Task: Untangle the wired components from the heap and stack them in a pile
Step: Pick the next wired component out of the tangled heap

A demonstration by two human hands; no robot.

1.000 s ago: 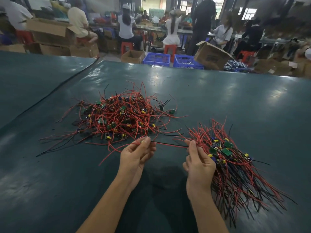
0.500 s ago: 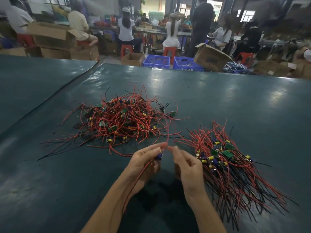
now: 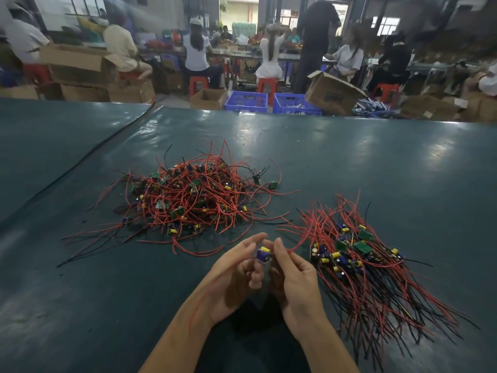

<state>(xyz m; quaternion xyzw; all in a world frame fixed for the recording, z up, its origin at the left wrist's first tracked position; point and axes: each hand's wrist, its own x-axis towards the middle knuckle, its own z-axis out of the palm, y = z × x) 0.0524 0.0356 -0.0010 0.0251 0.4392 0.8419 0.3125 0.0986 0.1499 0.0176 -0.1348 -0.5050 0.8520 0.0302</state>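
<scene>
Red-wired blue-yellow component [image 3: 262, 254]: step is freeing it, held clear of tangled red-wire heap [image 3: 188, 197].
Left hand [image 3: 236, 273]: curled round it.
Right hand [image 3: 293, 275]: pinching its wire.
Next: probably lay it aligned on sorted red-black pile [image 3: 363, 265].

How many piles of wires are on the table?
2. The tangled heap lies on the left, farther away; the tidy pile lies on the right, nearer. None seems hidden.

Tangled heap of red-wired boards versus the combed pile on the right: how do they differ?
The tangled heap of red-wired green boards has wires looping and crossing every way; the right-hand pile has wires lying roughly parallel, trailing toward the near right. The heap's boards are scattered throughout; the pile's cluster in one band. Both mix red and black wires on the dark green table.
</scene>
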